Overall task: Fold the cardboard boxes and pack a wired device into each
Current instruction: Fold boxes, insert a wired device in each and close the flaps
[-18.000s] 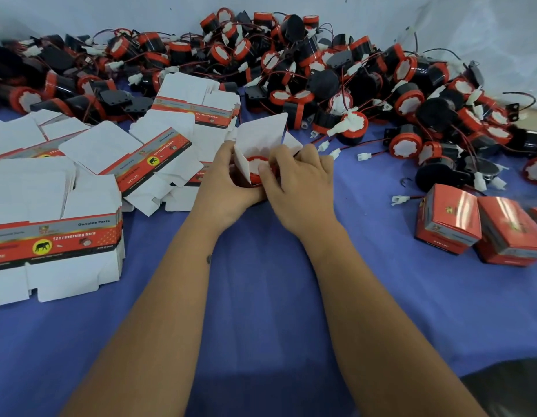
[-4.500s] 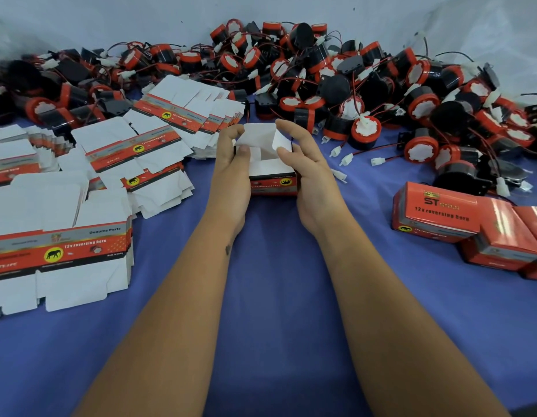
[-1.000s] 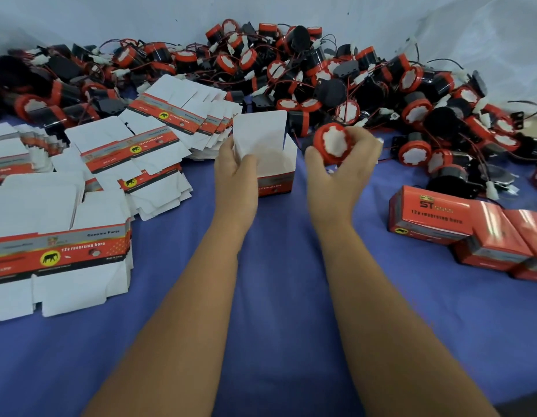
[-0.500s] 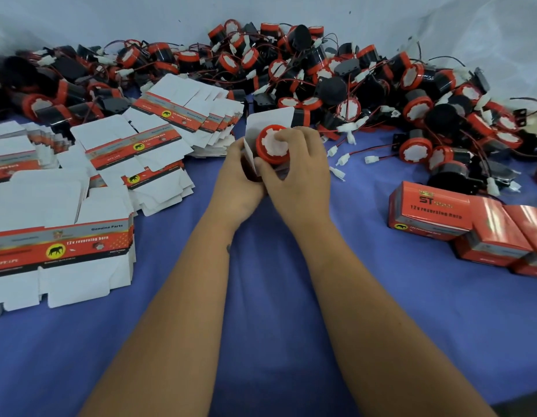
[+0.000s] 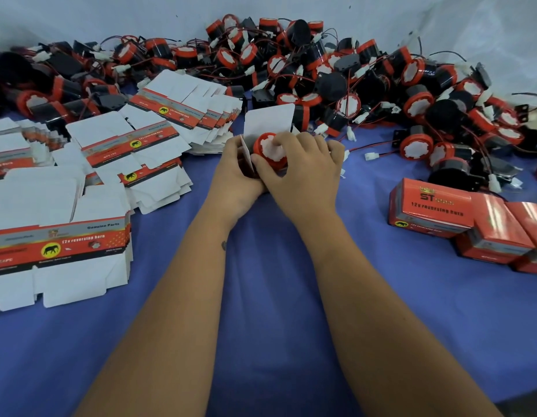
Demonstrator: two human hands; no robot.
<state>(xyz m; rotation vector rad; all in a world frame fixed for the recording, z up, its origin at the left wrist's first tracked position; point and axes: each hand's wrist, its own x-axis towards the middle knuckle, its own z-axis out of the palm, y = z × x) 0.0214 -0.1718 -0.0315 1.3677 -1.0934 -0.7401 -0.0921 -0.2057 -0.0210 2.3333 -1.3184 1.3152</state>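
At the middle of the blue cloth stands an open cardboard box (image 5: 268, 123), its white lid flap upright. A red-rimmed wired device (image 5: 268, 149) with a white face sits in the box's mouth. My left hand (image 5: 234, 173) grips the box's left side flap. My right hand (image 5: 303, 167) curls over the device, fingertips on its white face. The box's body is mostly hidden behind both hands.
A big heap of red and black wired devices (image 5: 336, 73) fills the back. Stacks of flat unfolded boxes (image 5: 59, 239) lie at the left and more flat boxes (image 5: 182, 106) behind my left hand. Closed red boxes (image 5: 432, 207) stand at the right.
My right hand brought the device from the heap to the box a second ago and has since pushed it lower into the opening. My left hand stays on the box.
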